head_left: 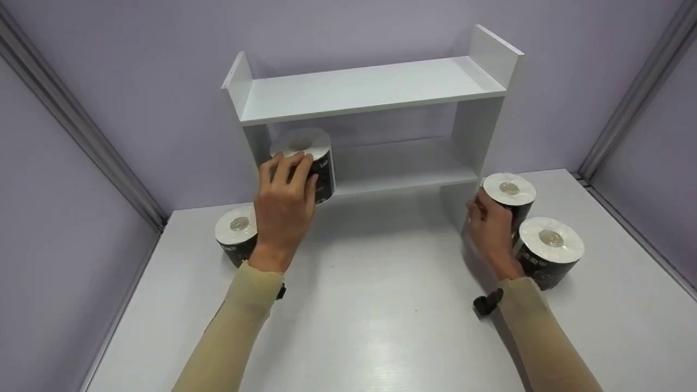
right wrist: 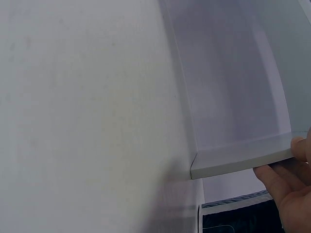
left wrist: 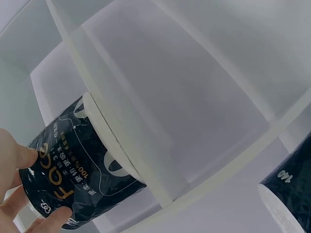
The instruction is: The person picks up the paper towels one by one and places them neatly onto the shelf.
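Observation:
My left hand (head_left: 284,209) grips a toilet paper roll (head_left: 324,177) from its near side and top, at the left end of the shelf unit's middle board (head_left: 403,163). In the left wrist view the dark-wrapped roll (left wrist: 82,160) has its base against that board, fingers and thumb around its upper end. On the right, my right hand (head_left: 491,226) pinches the front edge of the white shelf unit's side panel (right wrist: 238,164), thumb on one face and fingers on the other. Beside that hand stand two more rolls, one behind (head_left: 509,190) and one nearer (head_left: 550,250).
Another roll (head_left: 237,231) stands on the white table (head_left: 375,316) left of the shelf, partly behind my left forearm. The unit's upper board (head_left: 370,90) overhangs the gripped roll. Pale walls (head_left: 136,71) enclose the back and sides.

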The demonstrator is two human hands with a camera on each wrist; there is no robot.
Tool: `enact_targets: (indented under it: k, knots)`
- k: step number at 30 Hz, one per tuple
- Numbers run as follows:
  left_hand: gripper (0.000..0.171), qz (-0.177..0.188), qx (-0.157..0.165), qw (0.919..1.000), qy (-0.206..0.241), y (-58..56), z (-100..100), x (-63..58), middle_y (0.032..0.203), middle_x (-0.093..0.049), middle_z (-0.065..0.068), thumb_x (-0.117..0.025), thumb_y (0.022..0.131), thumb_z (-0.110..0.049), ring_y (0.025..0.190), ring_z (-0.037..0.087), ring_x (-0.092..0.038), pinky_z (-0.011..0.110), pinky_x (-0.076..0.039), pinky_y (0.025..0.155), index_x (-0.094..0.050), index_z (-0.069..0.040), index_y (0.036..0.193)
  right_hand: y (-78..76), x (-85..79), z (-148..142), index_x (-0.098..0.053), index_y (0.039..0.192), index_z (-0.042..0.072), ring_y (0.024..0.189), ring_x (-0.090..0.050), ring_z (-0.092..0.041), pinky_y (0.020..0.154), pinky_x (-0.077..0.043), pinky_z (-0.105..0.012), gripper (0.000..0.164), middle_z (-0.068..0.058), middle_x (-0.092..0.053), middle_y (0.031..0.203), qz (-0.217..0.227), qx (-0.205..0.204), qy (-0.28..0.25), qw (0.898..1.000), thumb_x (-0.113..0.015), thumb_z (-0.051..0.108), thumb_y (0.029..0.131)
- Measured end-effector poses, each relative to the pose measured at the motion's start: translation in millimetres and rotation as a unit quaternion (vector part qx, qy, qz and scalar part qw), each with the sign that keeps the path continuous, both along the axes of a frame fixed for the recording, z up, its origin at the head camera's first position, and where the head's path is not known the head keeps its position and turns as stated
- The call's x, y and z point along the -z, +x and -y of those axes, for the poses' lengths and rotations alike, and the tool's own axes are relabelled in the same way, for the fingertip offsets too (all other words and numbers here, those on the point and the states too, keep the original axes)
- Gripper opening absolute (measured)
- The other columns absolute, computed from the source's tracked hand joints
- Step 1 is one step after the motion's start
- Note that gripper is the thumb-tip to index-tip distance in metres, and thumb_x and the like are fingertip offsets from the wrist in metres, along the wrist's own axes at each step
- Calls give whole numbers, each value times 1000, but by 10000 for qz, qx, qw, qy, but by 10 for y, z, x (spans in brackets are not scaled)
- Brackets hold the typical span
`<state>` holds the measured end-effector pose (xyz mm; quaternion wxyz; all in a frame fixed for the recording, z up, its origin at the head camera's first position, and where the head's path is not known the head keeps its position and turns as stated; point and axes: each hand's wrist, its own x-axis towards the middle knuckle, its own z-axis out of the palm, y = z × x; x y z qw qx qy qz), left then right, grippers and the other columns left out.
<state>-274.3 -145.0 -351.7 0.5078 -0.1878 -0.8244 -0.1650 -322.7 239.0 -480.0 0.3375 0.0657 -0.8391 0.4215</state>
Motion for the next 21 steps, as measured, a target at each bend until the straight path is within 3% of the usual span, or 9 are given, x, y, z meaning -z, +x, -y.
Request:
enact_targets:
  k: [6, 21]
  knots:
    - [28, -117, 5, 9999, 44, -15, -4, 19, 125, -73, 16, -75, 101, -13, 122, 43, -63, 51, -57, 109, -76, -3, 127, 7, -4, 12, -66, 93, -7, 75, -69, -30, 68, -39, -4, 8, -21, -70, 80, -299, 23, 124, 9995, -65, -7, 101]
    - [27, -58, -19, 9998, 169, -87, -43, 17, 124, -73, 15, -75, 100, -11, 121, 43, -63, 53, -56, 109, -75, -4, 126, 9, -12, 6, -66, 99, -6, 84, -73, -32, 72, -41, -5, 6, -21, -73, 87, -17, -31, -11, 10000, -63, -4, 103]
